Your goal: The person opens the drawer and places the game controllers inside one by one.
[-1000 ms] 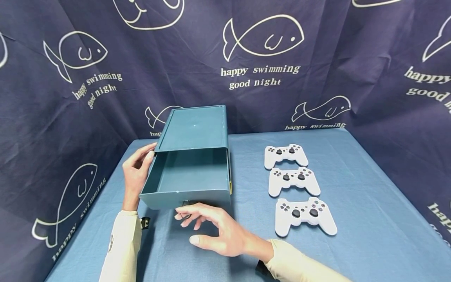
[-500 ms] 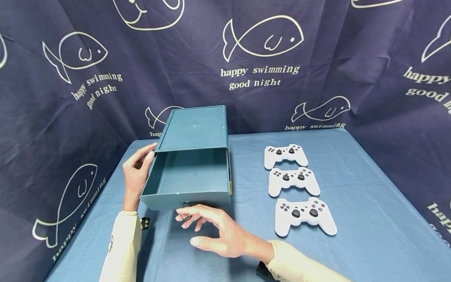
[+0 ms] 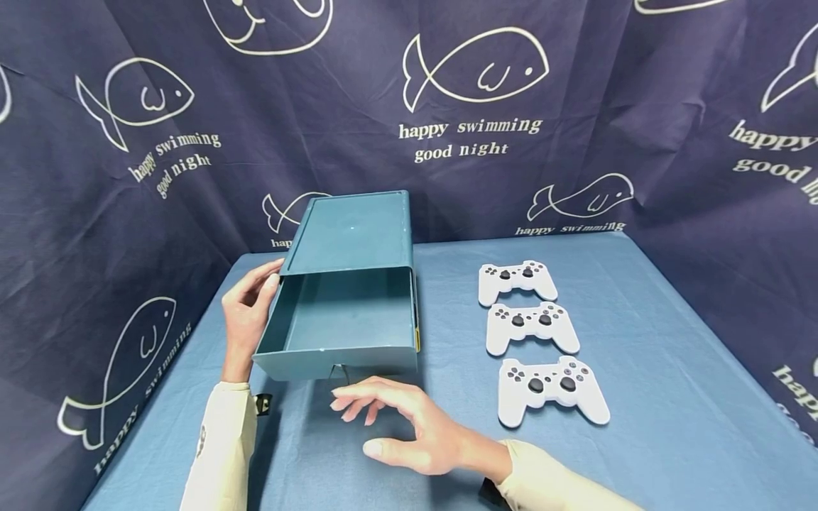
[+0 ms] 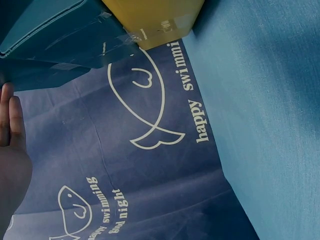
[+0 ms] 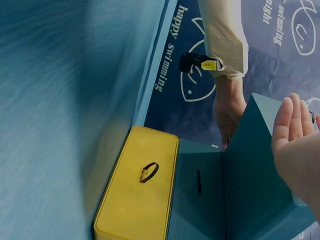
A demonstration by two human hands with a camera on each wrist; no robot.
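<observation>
A teal drawer cabinet stands left of centre, its top drawer pulled out and bare inside. My left hand touches the cabinet's left side near the front edge; in the left wrist view, its visible fingers are straight. In front of the drawer is my right hand, fingers loosely bent and thumb apart, holding nothing. Its fingertips are just below the drawer's dark loop pull; whether they touch it I cannot tell. Three white game controllers lie in a column to the right.
Below the pulled-out drawer, the right wrist view shows a yellow drawer with a black loop and a teal drawer front between them. A blue cloth covers the table. Dark fish-printed fabric hangs behind and at the sides.
My right hand has drawn back slightly, down and to the right, from the drawer's loop pull, which now shows more. The left hand, drawer and controllers have stayed put.
</observation>
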